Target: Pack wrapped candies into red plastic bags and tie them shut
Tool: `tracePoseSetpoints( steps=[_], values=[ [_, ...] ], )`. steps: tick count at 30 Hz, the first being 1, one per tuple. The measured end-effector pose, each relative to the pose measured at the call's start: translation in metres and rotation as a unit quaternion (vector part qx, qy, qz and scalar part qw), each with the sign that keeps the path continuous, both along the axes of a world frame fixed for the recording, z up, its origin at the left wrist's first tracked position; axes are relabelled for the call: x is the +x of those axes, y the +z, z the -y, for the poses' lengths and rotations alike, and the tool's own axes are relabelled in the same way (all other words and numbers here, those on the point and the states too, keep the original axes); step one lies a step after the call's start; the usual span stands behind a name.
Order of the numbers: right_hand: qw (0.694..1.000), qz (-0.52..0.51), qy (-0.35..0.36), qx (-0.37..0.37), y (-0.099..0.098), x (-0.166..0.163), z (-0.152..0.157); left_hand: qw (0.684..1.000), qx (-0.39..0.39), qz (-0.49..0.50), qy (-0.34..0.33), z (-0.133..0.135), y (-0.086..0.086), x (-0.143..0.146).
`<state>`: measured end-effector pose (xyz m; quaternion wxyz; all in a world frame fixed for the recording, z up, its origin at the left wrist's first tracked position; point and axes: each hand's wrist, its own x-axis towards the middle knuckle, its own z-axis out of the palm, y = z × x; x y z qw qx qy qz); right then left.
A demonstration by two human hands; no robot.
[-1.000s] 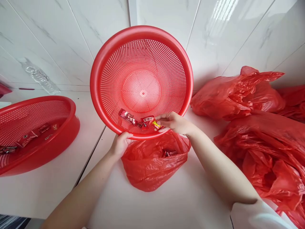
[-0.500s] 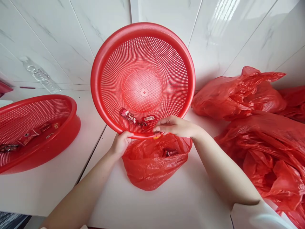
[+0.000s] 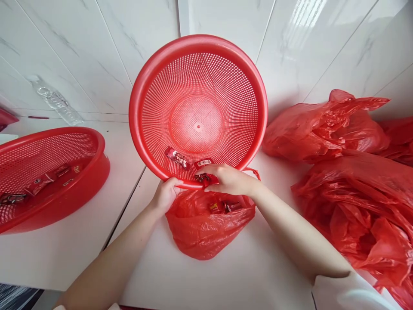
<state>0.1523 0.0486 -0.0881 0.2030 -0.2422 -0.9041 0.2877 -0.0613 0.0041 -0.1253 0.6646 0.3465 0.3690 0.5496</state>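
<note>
A red plastic mesh basket (image 3: 197, 43) is tipped on its side with its mouth towards me. My left hand (image 3: 166, 196) is closed on its lower rim, at the edge of a red plastic bag (image 3: 206, 239). Inside the basket's lower wall lie a few small wrapped snack packets, one dark red packet (image 3: 177, 158) to the left and another (image 3: 204, 162) by my fingers. My right hand (image 3: 230, 180) reaches over the rim, its fingers closed on a shiny red snack packet (image 3: 209, 179). In the bag below, a packet with yellow print (image 3: 214, 207) lies beside another dark packet (image 3: 232, 206).
At the left stands a second red basket (image 3: 105, 159) with several packets inside. A clear plastic bottle (image 3: 58, 101) lies near the tiled wall. Filled red bags (image 3: 322, 129) and crumpled red bags (image 3: 361, 206) take up the right side of the white table (image 3: 206, 284).
A packet with yellow print has dropped from my right hand into the bag. That hand has moved back into the basket onto another packet. The basket has shifted slightly right.
</note>
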Motion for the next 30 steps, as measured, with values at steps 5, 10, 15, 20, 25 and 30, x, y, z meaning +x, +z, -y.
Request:
tracePoseSetpoints(
  steps=[5,10,15,20,25,30],
  values=[
    [0.963,-0.13,-0.103,-0.21,-0.003,0.003,-0.007,0.999,-0.027,0.014,0.009,-0.002,-0.001,-0.001],
    [0.858,-0.268,-0.156,-0.411,-0.007,0.007,-0.019,0.999,-0.026,0.004,0.032,-0.002,0.001,0.0],
    [0.867,-0.295,-0.153,-0.37,-0.011,0.007,-0.021,1.0,0.001,-0.012,0.029,-0.001,0.002,-0.001],
    [0.899,-0.283,-0.124,-0.311,-0.009,0.006,-0.018,1.0,0.0,-0.02,0.018,0.002,0.004,0.0],
    [0.91,-0.274,-0.103,-0.293,-0.005,0.006,-0.015,0.999,0.011,-0.028,0.016,0.004,0.004,0.001],
    [0.916,-0.269,-0.095,-0.282,-0.005,0.006,-0.014,0.999,0.02,-0.032,0.013,0.003,0.002,-0.001]
  ],
)
